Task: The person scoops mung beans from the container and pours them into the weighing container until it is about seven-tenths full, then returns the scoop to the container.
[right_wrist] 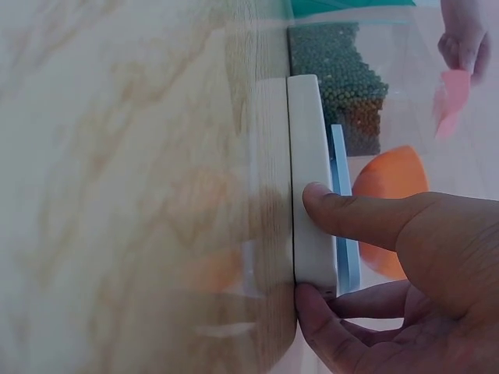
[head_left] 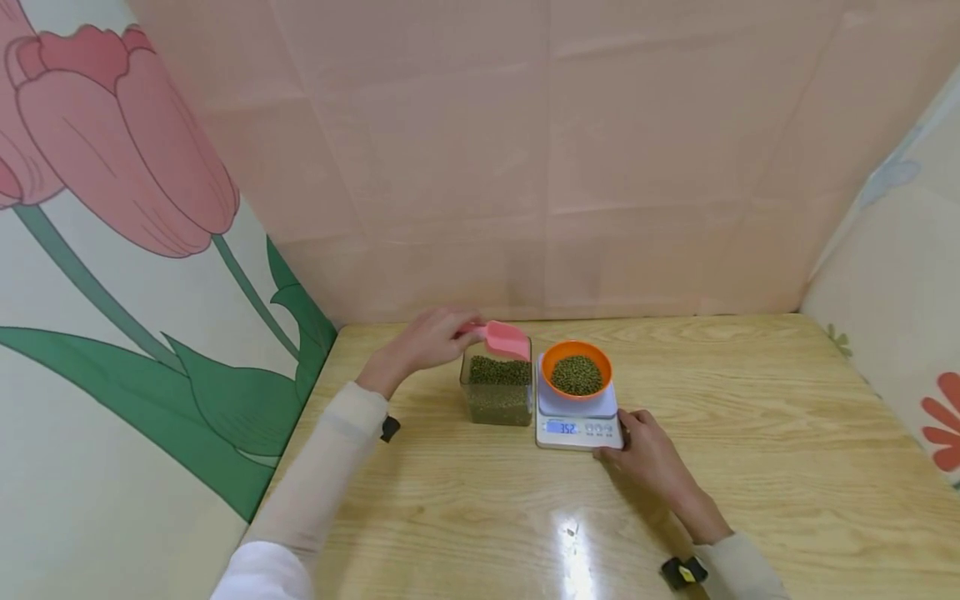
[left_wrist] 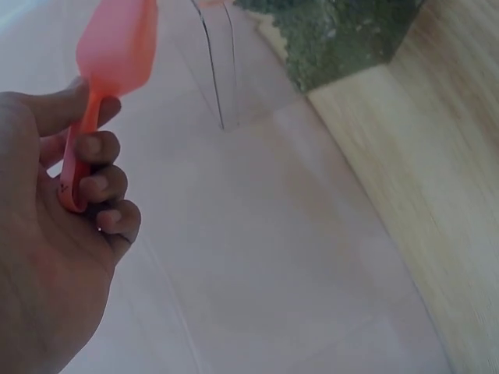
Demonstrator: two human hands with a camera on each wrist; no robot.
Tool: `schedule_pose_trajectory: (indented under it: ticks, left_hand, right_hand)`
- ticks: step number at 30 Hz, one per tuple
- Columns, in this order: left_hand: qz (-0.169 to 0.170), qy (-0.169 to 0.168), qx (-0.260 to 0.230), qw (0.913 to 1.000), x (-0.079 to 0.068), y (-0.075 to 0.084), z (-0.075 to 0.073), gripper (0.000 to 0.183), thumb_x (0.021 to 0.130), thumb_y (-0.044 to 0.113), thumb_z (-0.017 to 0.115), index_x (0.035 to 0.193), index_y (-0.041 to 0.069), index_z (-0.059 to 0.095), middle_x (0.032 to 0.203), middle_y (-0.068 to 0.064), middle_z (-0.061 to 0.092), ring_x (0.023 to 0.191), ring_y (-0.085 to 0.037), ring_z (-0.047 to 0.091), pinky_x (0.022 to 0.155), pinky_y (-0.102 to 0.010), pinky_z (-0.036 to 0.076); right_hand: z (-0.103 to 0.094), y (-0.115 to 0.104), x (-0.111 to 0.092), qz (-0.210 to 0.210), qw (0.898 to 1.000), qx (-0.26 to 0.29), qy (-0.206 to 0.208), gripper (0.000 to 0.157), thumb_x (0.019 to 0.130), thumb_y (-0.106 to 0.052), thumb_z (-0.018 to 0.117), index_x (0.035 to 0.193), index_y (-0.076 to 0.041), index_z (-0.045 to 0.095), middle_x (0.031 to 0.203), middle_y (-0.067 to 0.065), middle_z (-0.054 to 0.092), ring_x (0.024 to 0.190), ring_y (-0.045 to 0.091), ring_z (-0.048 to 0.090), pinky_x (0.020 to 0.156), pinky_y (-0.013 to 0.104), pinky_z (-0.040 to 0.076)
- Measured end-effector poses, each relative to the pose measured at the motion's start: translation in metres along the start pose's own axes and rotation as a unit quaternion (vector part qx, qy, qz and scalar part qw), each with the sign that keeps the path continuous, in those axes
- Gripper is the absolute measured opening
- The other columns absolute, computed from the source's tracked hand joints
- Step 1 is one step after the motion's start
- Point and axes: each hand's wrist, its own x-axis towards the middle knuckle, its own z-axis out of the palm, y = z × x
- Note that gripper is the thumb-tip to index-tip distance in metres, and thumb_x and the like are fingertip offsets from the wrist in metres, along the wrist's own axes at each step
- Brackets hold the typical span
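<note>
A pink scoop (head_left: 507, 340) is gripped by its handle in my left hand (head_left: 435, 340), its bowl over a clear container (head_left: 497, 408) of small green beans (head_left: 498, 372). In the left wrist view the fingers curl round the handle of the scoop (left_wrist: 117, 47). Beside the container stands a white kitchen scale (head_left: 577, 433), its display reading what looks like 352. On its platform rests an orange bowl (head_left: 576, 347) with green beans (head_left: 576, 376) in it. My right hand (head_left: 652, 457) holds the scale's front right corner, thumb on the front side of the scale (right_wrist: 308, 156).
The light wooden table (head_left: 750, 417) ends at a pinkish backdrop (head_left: 540, 208) just behind the container. A wall with a tulip picture (head_left: 135, 150) borders the left side, and another decorated wall (head_left: 900, 275) stands at the right.
</note>
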Motion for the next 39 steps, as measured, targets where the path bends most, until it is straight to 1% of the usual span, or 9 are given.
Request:
schedule_pose_trajectory:
  ticks: [7, 13, 16, 18, 22, 27, 31, 34, 39]
  left_hand:
    - [-0.005, -0.002, 0.014, 0.9999, -0.006, -0.006, -0.005, 0.033, 0.111, 0.033, 0.060, 0.134, 0.012, 0.072, 0.126, -0.008, 0.077, 0.105, -0.023, 0.073, 0.097, -0.046, 0.059]
    - [-0.005, -0.017, 0.035, 0.9992, -0.008, -0.006, -0.007, 0.033, 0.110, 0.030, 0.061, 0.131, 0.008, 0.073, 0.126, -0.013, 0.078, 0.112, -0.029, 0.076, 0.097, -0.045, 0.061]
    - [-0.003, -0.026, 0.059, 0.9979, -0.008, -0.004, -0.008, 0.031, 0.109, 0.027, 0.061, 0.128, 0.006, 0.073, 0.124, -0.013, 0.078, 0.107, -0.027, 0.077, 0.090, -0.040, 0.062]
    - [-0.002, -0.035, 0.084, 0.9958, -0.007, -0.003, -0.008, 0.029, 0.109, 0.025, 0.060, 0.126, 0.006, 0.073, 0.120, -0.011, 0.079, 0.095, -0.022, 0.077, 0.080, -0.034, 0.061]
    - [0.005, -0.049, 0.140, 0.9889, -0.004, 0.002, -0.009, 0.025, 0.107, 0.024, 0.059, 0.119, 0.008, 0.074, 0.108, -0.005, 0.079, 0.073, -0.012, 0.062, 0.065, -0.026, 0.049]
    - [0.008, -0.050, 0.187, 0.9810, -0.002, 0.008, -0.011, 0.016, 0.104, 0.024, 0.060, 0.107, 0.013, 0.072, 0.092, 0.000, 0.072, 0.068, -0.011, 0.051, 0.061, -0.025, 0.040]
    - [0.008, -0.045, 0.218, 0.9748, 0.000, 0.012, -0.011, 0.013, 0.102, 0.023, 0.061, 0.097, 0.015, 0.069, 0.084, 0.001, 0.067, 0.067, -0.013, 0.049, 0.061, -0.027, 0.040]
    - [0.015, -0.039, 0.247, 0.9681, 0.000, 0.016, -0.011, 0.012, 0.101, 0.022, 0.062, 0.095, 0.014, 0.070, 0.080, 0.001, 0.064, 0.068, -0.013, 0.049, 0.062, -0.027, 0.042]
    - [0.025, -0.043, 0.298, 0.9531, 0.002, 0.021, -0.010, 0.013, 0.100, 0.019, 0.061, 0.095, 0.014, 0.072, 0.080, 0.001, 0.065, 0.073, -0.016, 0.054, 0.066, -0.030, 0.048]
  right_hand:
    - [0.000, 0.001, -0.001, -0.007, 1.000, -0.004, 0.006, 0.080, 0.082, -0.021, 0.094, 0.138, 0.021, 0.055, 0.122, 0.038, 0.061, 0.100, 0.042, 0.064, 0.086, 0.057, 0.058]
    - [0.001, 0.002, -0.001, -0.003, 1.000, -0.002, 0.000, 0.080, 0.083, -0.021, 0.093, 0.139, 0.022, 0.054, 0.122, 0.037, 0.061, 0.099, 0.040, 0.063, 0.083, 0.054, 0.059]
    - [0.001, 0.002, -0.001, -0.005, 1.000, 0.000, -0.001, 0.080, 0.083, -0.021, 0.093, 0.138, 0.022, 0.054, 0.122, 0.037, 0.060, 0.099, 0.040, 0.063, 0.083, 0.053, 0.058]
    - [0.001, 0.002, 0.000, -0.006, 1.000, 0.000, 0.000, 0.080, 0.083, -0.021, 0.093, 0.138, 0.022, 0.055, 0.122, 0.037, 0.060, 0.099, 0.040, 0.063, 0.083, 0.053, 0.058]
    - [0.000, 0.002, 0.000, -0.002, 1.000, 0.001, -0.002, 0.080, 0.083, -0.021, 0.093, 0.139, 0.021, 0.055, 0.123, 0.037, 0.060, 0.099, 0.040, 0.063, 0.083, 0.053, 0.058]
    - [0.000, 0.001, 0.001, 0.002, 1.000, 0.005, -0.006, 0.079, 0.084, -0.022, 0.093, 0.140, 0.018, 0.056, 0.124, 0.036, 0.060, 0.102, 0.040, 0.062, 0.085, 0.054, 0.058]
    - [0.000, 0.000, 0.000, 0.005, 1.000, 0.009, -0.008, 0.079, 0.084, -0.022, 0.092, 0.141, 0.018, 0.055, 0.125, 0.036, 0.060, 0.102, 0.040, 0.063, 0.086, 0.055, 0.058]
    - [0.000, 0.001, -0.001, 0.005, 1.000, 0.014, -0.005, 0.078, 0.085, -0.020, 0.092, 0.142, 0.018, 0.054, 0.125, 0.036, 0.059, 0.101, 0.039, 0.063, 0.085, 0.054, 0.058]
    - [0.001, 0.002, -0.003, 0.003, 1.000, 0.019, -0.001, 0.078, 0.085, -0.020, 0.091, 0.142, 0.019, 0.054, 0.125, 0.036, 0.059, 0.100, 0.039, 0.064, 0.084, 0.053, 0.059]
